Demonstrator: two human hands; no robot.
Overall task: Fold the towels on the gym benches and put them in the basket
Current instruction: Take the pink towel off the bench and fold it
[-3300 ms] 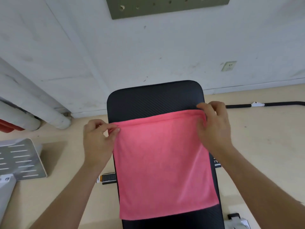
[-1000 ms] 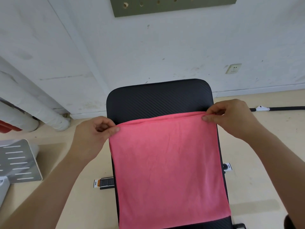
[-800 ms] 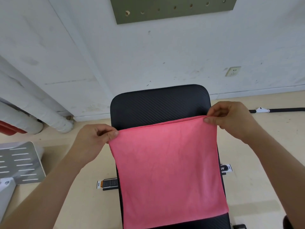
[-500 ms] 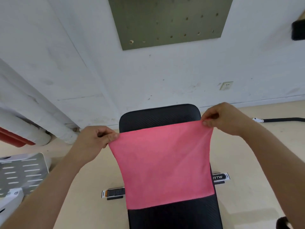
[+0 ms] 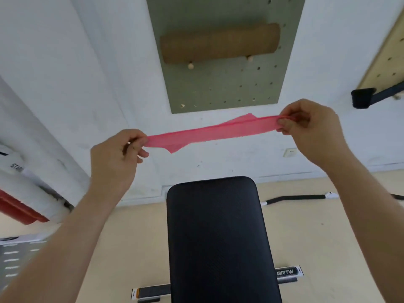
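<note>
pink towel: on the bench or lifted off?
Lifted off: the towel is stretched midair above the bench, ends pinched by the left hand and right hand.

Head view, 1 frame. Bright, even, diffuse light washes the white wall (image 5: 76, 62); its source cannot be told. Shadows are faint and soft-edged. The black bench pad (image 5: 218, 237) reads dark, its weave barely resolved. Motion blur softens the pink towel (image 5: 207, 133), the cork roll (image 5: 218, 42) and the slotted metal plate (image 5: 17, 259) at the left edge. Wide-angle distortion bows wall lines and stretches the forearms (image 5: 65, 248) toward the lower corners.
</note>
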